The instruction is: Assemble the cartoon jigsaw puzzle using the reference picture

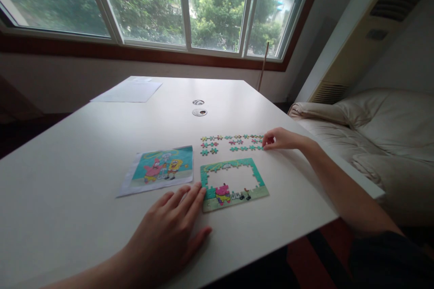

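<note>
A partly assembled jigsaw puzzle (pixel 233 201) lies on the table, its border joined around a bare middle, with pink and green cartoon parts along the bottom. My left hand (pixel 169 221) rests flat, fingers stretched out, with the fingertips at the puzzle's left edge. Beyond the puzzle, loose puzzle pieces (pixel 239 148) are laid out in rows. At the right end of these rows, my right hand (pixel 280 138) has its thumb and fingers pinched on a puzzle piece, mostly covered by the fingertips. A printed cartoon picture (pixel 162 167) on paper lies left of the puzzle.
The white table (pixel 84 158) has two round cable holes (pixel 199 112) near its middle. Paper sheets (pixel 127 91) lie at the far left. Right of the table stand a cream leather sofa (pixel 383 117) and a tall air conditioner (pixel 362 31). A window runs behind.
</note>
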### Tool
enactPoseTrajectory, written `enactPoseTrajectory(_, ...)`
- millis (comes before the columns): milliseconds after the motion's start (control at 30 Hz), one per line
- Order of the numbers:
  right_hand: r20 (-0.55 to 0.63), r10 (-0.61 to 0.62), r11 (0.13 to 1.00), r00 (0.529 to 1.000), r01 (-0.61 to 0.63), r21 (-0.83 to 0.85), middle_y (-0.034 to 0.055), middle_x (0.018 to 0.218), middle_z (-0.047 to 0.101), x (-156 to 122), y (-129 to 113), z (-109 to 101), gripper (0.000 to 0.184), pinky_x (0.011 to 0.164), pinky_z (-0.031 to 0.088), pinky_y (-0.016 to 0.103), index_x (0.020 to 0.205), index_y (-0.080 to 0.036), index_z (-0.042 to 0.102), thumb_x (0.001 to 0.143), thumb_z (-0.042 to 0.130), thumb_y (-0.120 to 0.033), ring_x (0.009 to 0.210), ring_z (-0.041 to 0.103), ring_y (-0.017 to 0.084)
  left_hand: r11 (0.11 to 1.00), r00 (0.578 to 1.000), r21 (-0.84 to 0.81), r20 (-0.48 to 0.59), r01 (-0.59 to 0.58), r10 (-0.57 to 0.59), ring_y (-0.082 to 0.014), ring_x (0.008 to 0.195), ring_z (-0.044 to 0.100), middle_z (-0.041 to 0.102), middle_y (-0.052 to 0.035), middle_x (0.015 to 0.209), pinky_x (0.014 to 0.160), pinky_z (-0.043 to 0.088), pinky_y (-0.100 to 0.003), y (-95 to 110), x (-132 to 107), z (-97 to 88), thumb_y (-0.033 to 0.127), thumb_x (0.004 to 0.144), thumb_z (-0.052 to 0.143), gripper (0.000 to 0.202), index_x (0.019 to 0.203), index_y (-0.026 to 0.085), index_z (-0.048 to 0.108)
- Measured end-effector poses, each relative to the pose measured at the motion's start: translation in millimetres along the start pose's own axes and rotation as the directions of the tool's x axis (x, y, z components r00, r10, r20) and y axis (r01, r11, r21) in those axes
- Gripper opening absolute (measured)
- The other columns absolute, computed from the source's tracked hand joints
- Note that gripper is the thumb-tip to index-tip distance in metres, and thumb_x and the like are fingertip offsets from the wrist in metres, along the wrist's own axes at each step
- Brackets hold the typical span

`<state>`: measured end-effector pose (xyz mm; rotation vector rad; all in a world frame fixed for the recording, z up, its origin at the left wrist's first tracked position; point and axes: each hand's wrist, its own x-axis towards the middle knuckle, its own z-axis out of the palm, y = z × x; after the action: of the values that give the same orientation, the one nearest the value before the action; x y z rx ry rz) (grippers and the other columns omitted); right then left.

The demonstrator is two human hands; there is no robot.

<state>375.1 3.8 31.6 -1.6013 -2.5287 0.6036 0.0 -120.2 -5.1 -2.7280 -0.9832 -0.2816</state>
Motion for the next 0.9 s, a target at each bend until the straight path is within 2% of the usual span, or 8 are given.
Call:
enactPoseTrajectory(167, 0.027, 0.020, 0.999, 0.999, -0.021, 0.038, 0.0003, 0.061, 0.059, -2.6, -3.9, -3.5, 0.030, 0.053, 0.035, 0.021, 0.076, -0.016, 0.068, 0.069, 0.059, -0.044, 0.057, 0.049, 0.011, 1.000, 1.000, -0.007, -0.024, 0.005, -0.005, -0.0278, 0.107, 0.051, 0.051, -0.0124, 0.127, 0.088, 0.041, -0.039, -0.2, -0.2, 1.1, 0.046, 0.086, 0.041, 0.050, 0.123, 0.014, 0.050)
enactPoseTrajectory(333, 0.037, -0.060, 0.993, 0.998, 0.056, 0.100, -0.0004, 0.063, 0.055, -3.1, -7.5, -5.5, 0.033, 0.055, 0.036, 0.021, 0.094, -0.017, 0.067, 0.072, 0.056, -0.040, 0.058, 0.048, 0.010, 1.000, 0.999, -0.017, -0.032, -0.001, 0.001, -0.0284, 0.107, 0.052, 0.052, -0.0128, 0.126, 0.087, 0.041, -0.039, -0.8, 0.0, 0.8, 0.045, 0.085, 0.043, 0.050, 0.122, 0.014, 0.050)
enactPoseTrajectory(433, 0.079, -0.057, 0.997, 0.995, 0.052, 0.060, -0.0016, 0.060, 0.053, -2.3, -8.4, -4.7, 0.029, 0.055, 0.036, 0.020, 0.089, -0.018, 0.068, 0.072, 0.056, -0.037, 0.056, 0.046, 0.010, 1.000, 1.000, 0.005, -0.023, -0.013, 0.014, -0.0285, 0.106, 0.053, 0.052, -0.0128, 0.125, 0.085, 0.042, -0.039, -0.8, 0.8, -0.1, 0.045, 0.085, 0.043, 0.050, 0.122, 0.013, 0.051)
enactPoseTrajectory(667, 0.086, 0.000, 1.000, 0.996, -0.001, 0.008, -0.0023, 0.059, 0.052, -1.7, -10.6, -2.8, 0.023, 0.053, 0.035, 0.020, 0.079, -0.017, 0.067, 0.068, 0.060, -0.037, 0.055, 0.046, 0.010, 1.000, 1.000, 0.011, -0.020, -0.021, 0.021, -0.0279, 0.105, 0.053, 0.053, -0.0127, 0.125, 0.085, 0.042, -0.039, -0.1, 1.7, -1.7, 0.045, 0.085, 0.043, 0.049, 0.121, 0.013, 0.051)
enactPoseTrajectory(900, 0.026, 0.023, 0.999, 0.999, -0.024, 0.044, -0.0014, 0.059, 0.052, -4.3, -5.3, -6.8, 0.032, 0.053, 0.034, 0.021, 0.078, -0.015, 0.066, 0.071, 0.058, -0.045, 0.055, 0.045, 0.010, 1.000, 1.000, 0.017, -0.015, -0.019, 0.019, -0.0287, 0.106, 0.052, 0.051, -0.0137, 0.126, 0.086, 0.042, -0.039, -1.6, 0.6, -1.1, 0.045, 0.086, 0.042, 0.050, 0.122, 0.012, 0.051)
